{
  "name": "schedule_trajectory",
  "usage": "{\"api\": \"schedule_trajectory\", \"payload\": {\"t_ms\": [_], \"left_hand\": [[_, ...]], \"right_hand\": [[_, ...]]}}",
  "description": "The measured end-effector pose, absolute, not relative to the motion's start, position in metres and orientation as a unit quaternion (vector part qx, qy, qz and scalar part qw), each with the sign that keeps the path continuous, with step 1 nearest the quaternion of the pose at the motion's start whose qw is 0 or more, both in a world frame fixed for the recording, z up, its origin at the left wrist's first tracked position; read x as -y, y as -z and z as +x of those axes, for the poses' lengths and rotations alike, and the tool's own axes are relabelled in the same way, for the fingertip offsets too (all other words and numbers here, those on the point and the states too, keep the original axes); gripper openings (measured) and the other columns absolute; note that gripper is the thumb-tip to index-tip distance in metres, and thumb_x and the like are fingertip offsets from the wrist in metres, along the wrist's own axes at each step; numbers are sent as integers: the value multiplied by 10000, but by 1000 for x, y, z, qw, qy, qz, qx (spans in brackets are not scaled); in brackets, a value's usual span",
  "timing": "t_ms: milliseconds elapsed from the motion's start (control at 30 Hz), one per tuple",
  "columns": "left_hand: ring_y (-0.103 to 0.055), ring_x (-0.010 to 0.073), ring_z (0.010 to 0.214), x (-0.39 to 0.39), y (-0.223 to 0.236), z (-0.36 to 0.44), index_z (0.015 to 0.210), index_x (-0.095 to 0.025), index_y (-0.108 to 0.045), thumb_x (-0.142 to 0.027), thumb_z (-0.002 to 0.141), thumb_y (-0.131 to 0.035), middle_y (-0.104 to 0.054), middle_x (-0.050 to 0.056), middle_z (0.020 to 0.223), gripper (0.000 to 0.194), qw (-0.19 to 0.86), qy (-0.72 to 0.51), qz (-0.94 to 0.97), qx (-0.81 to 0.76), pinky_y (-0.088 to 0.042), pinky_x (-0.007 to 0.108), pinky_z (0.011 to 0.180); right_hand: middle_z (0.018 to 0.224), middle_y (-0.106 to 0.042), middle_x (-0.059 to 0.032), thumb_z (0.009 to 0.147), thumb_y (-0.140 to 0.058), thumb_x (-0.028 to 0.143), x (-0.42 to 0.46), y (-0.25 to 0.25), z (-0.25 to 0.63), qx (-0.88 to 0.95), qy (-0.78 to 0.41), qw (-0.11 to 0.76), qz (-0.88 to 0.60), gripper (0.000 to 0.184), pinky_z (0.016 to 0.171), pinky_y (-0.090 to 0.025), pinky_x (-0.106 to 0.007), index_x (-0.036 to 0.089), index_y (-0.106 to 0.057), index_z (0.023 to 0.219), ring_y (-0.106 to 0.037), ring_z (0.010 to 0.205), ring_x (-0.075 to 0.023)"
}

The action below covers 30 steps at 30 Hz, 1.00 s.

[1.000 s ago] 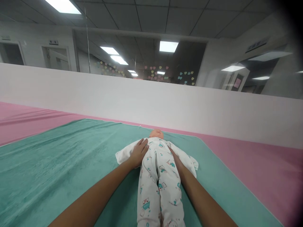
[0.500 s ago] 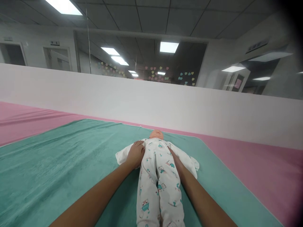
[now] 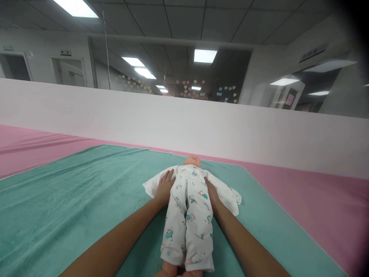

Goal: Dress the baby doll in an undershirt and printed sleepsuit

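A baby doll (image 3: 192,161) lies on its back on a green blanket (image 3: 86,200), head pointing away from me. It wears white printed trousers (image 3: 188,215) and a white shirt (image 3: 223,188) whose sleeves spread to both sides. My left hand (image 3: 165,188) rests flat against the doll's left-hand side in view, fingers stretched along the shirt. On the opposite side my right hand (image 3: 212,193) lies along the waist, its fingers extended and partly hidden by the clothing. Bare doll feet (image 3: 170,268) stick out below the trouser hems at the bottom edge.
Pink sheeting (image 3: 302,200) surrounds the green blanket. A low white wall (image 3: 184,123) runs behind the doll's head. Above it, glass (image 3: 173,73) with heart-shaped stickers reflects ceiling lights.
The doll sits slightly farther off, and its legs have shifted left and up in view, showing the hems and feet. My left fingers have straightened; both hands stay at its sides.
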<state>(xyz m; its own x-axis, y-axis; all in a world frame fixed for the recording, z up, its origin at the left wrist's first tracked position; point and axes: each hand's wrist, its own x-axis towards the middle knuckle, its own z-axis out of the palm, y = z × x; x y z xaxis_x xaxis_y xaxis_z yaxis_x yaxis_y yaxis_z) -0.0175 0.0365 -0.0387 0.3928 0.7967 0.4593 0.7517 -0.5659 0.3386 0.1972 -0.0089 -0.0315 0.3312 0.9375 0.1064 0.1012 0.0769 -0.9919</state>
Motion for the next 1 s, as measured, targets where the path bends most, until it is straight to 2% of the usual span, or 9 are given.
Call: {"api": "schedule_trajectory", "payload": {"t_ms": [67, 133, 267, 367, 500, 600, 733, 867, 1000], "left_hand": [[-195, 303, 1303, -31, 37, -20, 1168, -229, -540, -305, 797, -499, -278, 95, 1420, 381, 12, -293, 834, -468, -225, 446, 1019], [-284, 300, 1246, -21, 34, -25, 1106, -192, -580, -269, 778, -516, -377, 122, 1343, 342, -12, -288, 844, -453, -264, 425, 994], [-437, 265, 1080, 7, 29, -43, 1079, -239, -587, -286, 777, -524, -551, 92, 1131, 312, -4, -244, 897, -369, -348, 391, 903], [-444, 223, 1084, 21, 26, -56, 1089, -297, -570, -289, 814, -483, -568, 28, 1126, 289, 22, -212, 934, -288, -350, 353, 910], [-453, 229, 1055, 26, 25, -56, 1061, -254, -572, -281, 806, -497, -577, 45, 1075, 267, -25, -206, 927, -311, -342, 372, 903], [-485, 223, 925, 22, 25, -50, 924, -209, -603, -259, 800, -507, -587, 66, 932, 165, -81, -186, 920, -336, -367, 368, 813], [-490, 214, 837, 15, 27, -48, 760, -180, -585, -208, 800, -487, -572, 72, 828, 110, -116, -153, 921, -339, -375, 346, 712], [-509, 202, 831, 15, 26, -52, 806, -178, -585, -193, 802, -456, -587, 65, 851, 130, -54, -164, 926, -336, -394, 333, 730], [-538, 182, 858, 23, 16, -58, 880, -199, -597, -212, 839, -367, -613, 40, 910, 234, 90, -202, 917, -333, -412, 307, 772]], "right_hand": [[1059, -622, -113, 778, -434, 556, 12, 30, 200, 496, -287, 552, -606, 511, 983, -297, -382, 130, -631, 979, -487, 1079, -272], [983, -640, -106, 799, -428, 490, 21, 28, 204, 538, -237, 529, -612, 419, 946, -329, -391, 152, -640, 925, -525, 992, -267], [1103, -595, -102, 758, -525, 339, 61, 26, 210, 687, -163, 432, -561, 346, 929, -358, -405, 192, -605, 1060, -517, 1023, -273], [1181, -556, -78, 770, -494, 239, 95, 18, 207, 790, -139, 341, -490, 400, 932, -381, -409, 229, -546, 1166, -503, 1065, -263], [1240, -513, -55, 764, -475, 178, 115, 3, 198, 818, -147, 309, -462, 490, 903, -422, -398, 256, -459, 1247, -495, 1086, -260], [1170, -553, -72, 745, -499, 179, 112, -2, 193, 823, -111, 294, -473, 460, 889, -425, -402, 239, -497, 1201, -515, 1045, -264], [998, -594, -80, 734, -504, 199, 112, -2, 191, 816, -66, 241, -521, 281, 795, -447, -381, 214, -583, 1003, -548, 895, -239], [931, -583, -89, 751, -489, 253, 117, -4, 186, 771, -64, 224, -592, 213, 710, -447, -357, 192, -567, 940, -549, 847, -237], [895, -583, -75, 754, -483, 256, 117, -6, 188, 772, -78, 221, -591, 161, 717, -432, -339, 190, -561, 878, -546, 845, -225]]}}
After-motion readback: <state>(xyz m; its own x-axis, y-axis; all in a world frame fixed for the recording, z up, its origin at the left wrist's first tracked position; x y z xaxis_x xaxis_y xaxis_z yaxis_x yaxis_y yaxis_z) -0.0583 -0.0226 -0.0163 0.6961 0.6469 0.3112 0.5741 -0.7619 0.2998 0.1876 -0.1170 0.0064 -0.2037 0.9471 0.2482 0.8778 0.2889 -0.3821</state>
